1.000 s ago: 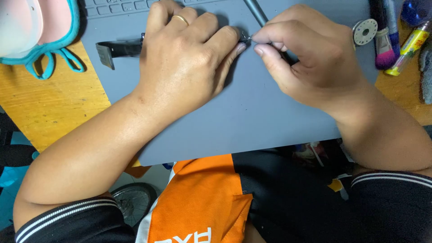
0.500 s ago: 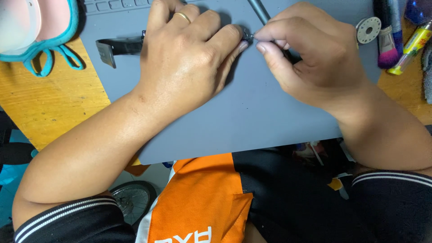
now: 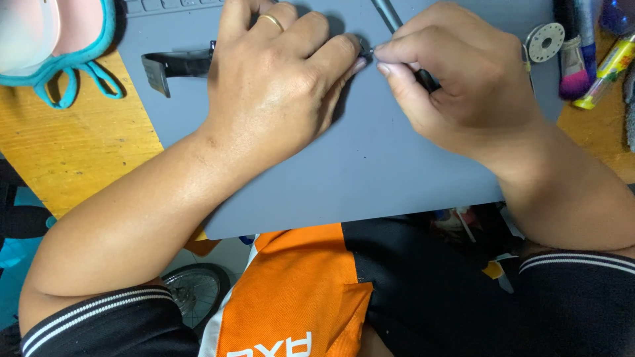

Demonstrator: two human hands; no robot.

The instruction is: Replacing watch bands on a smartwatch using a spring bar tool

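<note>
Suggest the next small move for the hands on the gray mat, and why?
Probably keep the left hand pressing the watch down while the right hand works its tool at the spot where the fingertips meet; the contact point is hidden, so that is only a guess.

A yellow wooden counter (image 3: 73, 152) carries a grey work mat (image 3: 370, 172) across its middle. On the counter's left lies a teal-edged face mask (image 3: 59, 39); on the right edge, a yellow lighter (image 3: 605, 69). A black strap (image 3: 175, 64), a round white spool (image 3: 546, 42) and a purple-bristled brush (image 3: 574, 66) rest on the mat.
</note>
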